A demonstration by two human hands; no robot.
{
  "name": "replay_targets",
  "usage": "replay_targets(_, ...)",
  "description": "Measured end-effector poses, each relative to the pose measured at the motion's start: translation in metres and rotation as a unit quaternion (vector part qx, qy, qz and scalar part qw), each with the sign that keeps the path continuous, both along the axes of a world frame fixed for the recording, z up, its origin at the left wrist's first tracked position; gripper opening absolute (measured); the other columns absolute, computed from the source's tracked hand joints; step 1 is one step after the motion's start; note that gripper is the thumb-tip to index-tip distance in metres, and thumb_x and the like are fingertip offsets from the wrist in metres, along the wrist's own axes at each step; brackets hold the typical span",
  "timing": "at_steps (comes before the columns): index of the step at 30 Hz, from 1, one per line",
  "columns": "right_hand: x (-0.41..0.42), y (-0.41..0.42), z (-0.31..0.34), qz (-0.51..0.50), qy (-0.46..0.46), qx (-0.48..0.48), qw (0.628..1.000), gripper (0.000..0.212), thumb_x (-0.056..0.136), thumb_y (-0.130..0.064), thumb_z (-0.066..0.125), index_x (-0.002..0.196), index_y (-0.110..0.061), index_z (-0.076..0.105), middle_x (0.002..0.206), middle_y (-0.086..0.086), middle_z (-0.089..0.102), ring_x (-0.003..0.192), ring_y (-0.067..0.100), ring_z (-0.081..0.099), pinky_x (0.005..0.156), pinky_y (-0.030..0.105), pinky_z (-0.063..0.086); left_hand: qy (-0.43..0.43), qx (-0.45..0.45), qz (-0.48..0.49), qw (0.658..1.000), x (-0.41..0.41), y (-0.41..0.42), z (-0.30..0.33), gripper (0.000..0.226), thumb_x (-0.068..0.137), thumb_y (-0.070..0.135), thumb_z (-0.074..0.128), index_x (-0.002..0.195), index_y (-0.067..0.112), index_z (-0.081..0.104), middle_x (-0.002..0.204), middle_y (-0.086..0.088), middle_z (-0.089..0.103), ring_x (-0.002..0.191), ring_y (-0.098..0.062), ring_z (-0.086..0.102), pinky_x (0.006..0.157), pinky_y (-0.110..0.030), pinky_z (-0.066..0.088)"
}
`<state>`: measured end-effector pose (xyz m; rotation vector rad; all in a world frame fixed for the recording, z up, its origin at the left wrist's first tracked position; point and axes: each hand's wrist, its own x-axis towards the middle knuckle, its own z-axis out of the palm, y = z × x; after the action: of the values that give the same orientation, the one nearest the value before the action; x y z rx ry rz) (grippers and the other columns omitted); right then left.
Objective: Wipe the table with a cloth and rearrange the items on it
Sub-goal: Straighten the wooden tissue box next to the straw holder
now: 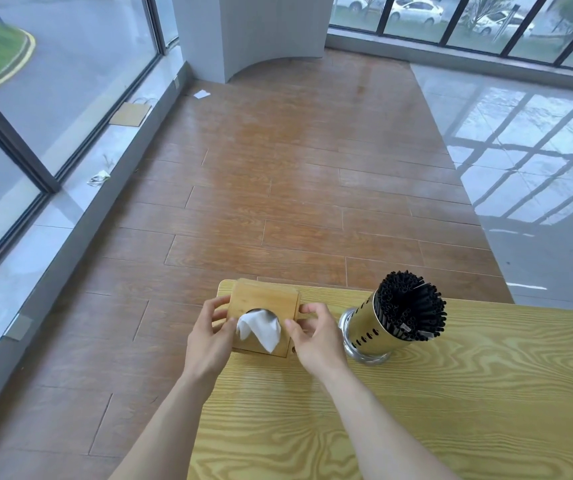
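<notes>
The wooden tissue box [264,315] sits at the far left corner of the table [416,410], with 1 white tissue [260,330] protruding from its round top opening. The left hand [208,344] grips the box's left side and the right hand [316,341] its right side, fingers curled against the wood. Whether the box is lifted cannot be determined. Just right of it stands a perforated metal holder [369,336] packed with black straws [411,306].

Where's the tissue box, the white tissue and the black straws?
tissue box [266,296]: head view, bare wooden lid.
tissue [260,328]: head view, middle of the tuft.
straws [411,304]: head view, tops of the bundle.
</notes>
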<state>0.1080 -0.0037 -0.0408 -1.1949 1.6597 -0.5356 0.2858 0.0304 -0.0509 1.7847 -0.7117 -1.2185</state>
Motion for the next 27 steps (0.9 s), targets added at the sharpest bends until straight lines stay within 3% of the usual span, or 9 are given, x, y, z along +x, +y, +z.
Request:
replay_targets(5,0.004,-0.008,-0.009,0.028,0.031,-0.013,0.999,0.042,0.095,-0.022,0.069,0.133,-0.026,0.053,0.1,-0.013,0.069,0.091,0.01,0.07,0.089,0.036,0.058,0.002,0.008,-0.007,1.0,0.001,-0.004,-0.013,0.045,0.098,0.018,0.057,0.132,0.048,0.055,0.127,0.009,0.061,0.107,-0.006,0.061,0.08,-0.024,0.045)
replay_targets(11,0.008,-0.012,-0.021,0.029,0.048,0.001,0.998,0.062,0.094,-0.022,0.069,0.148,-0.038,0.043,0.129,-0.005,0.062,0.12,0.018,0.06,0.106,0.043,0.05,-0.004,0.004,-0.017,1.0,0.0,-0.011,-0.02,0.054,0.099,0.013,0.053,0.143,0.045,0.049,0.133,0.008,0.058,0.109,-0.005,0.06,0.084,-0.025,0.044)
replay_targets(17,0.008,-0.014,-0.032,-0.008,0.029,-0.011,0.999,0.053,0.093,-0.014,0.07,0.136,-0.037,0.049,0.128,-0.003,0.065,0.118,0.016,0.062,0.104,0.04,0.052,-0.01,-0.002,-0.014,1.0,-0.001,-0.012,-0.024,0.048,0.1,0.018,0.054,0.14,0.043,0.048,0.132,0.01,0.057,0.113,-0.007,0.059,0.092,-0.033,0.044)
replay_targets(22,0.011,-0.011,-0.037,-0.015,0.031,-0.032,0.999,0.053,0.096,-0.015,0.067,0.141,-0.037,0.051,0.132,-0.003,0.064,0.126,0.015,0.059,0.109,0.041,0.049,-0.026,-0.014,-0.019,0.999,-0.005,-0.01,-0.021,0.04,0.101,0.02,0.052,0.135,0.04,0.05,0.129,0.013,0.057,0.109,0.001,0.056,0.09,-0.029,0.041)
replay_targets(27,0.012,-0.009,-0.04,-0.003,0.038,-0.038,0.999,0.056,0.099,-0.018,0.062,0.149,-0.037,0.045,0.14,-0.003,0.061,0.132,0.013,0.054,0.113,0.04,0.045,-0.039,-0.016,-0.024,0.999,-0.005,-0.009,-0.026,0.041,0.102,0.021,0.052,0.139,0.038,0.048,0.132,0.013,0.055,0.121,-0.014,0.056,0.095,-0.031,0.042)
